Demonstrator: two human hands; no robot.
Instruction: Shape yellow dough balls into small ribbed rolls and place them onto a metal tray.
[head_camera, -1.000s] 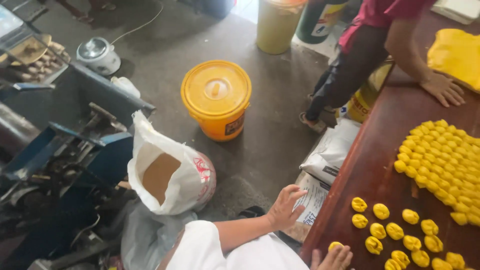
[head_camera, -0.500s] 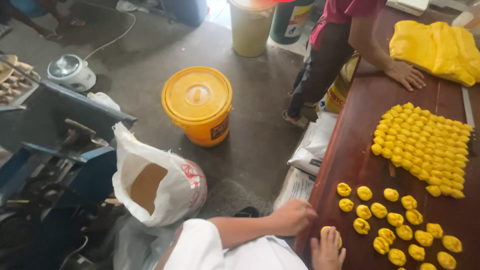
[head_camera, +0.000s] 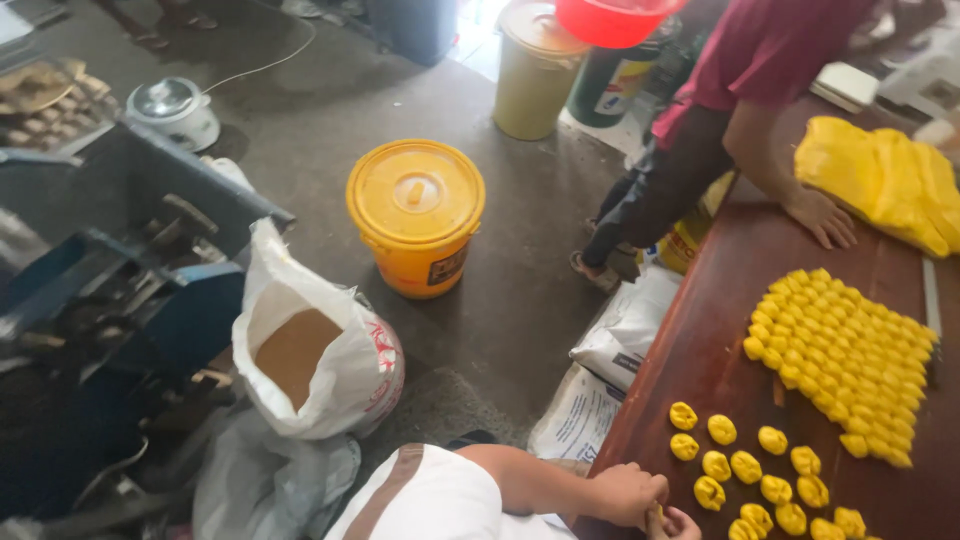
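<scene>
My left hand (head_camera: 625, 495) is curled into a fist at the near edge of the dark red table (head_camera: 720, 330), at the end of my white-sleeved arm. It touches my right hand (head_camera: 682, 522), which is mostly cut off by the bottom of the frame. Whether anything sits between the hands is hidden. Just right of them lie loose yellow dough pieces (head_camera: 745, 467) in short rows. Further up the table, a dense block of the same yellow pieces (head_camera: 845, 360) is packed together.
Another person in a red shirt (head_camera: 790, 60) leans a hand (head_camera: 820, 215) on the table beside a yellow folded cloth (head_camera: 885, 180). On the floor are an orange lidded bucket (head_camera: 418, 215), an open white sack of brown powder (head_camera: 315, 350), flat sacks (head_camera: 620, 335) and a blue machine (head_camera: 110, 260).
My left hand was open above the floor sacks. It has moved right to the table's edge, closed, and met my right hand. The view has swung left and down.
</scene>
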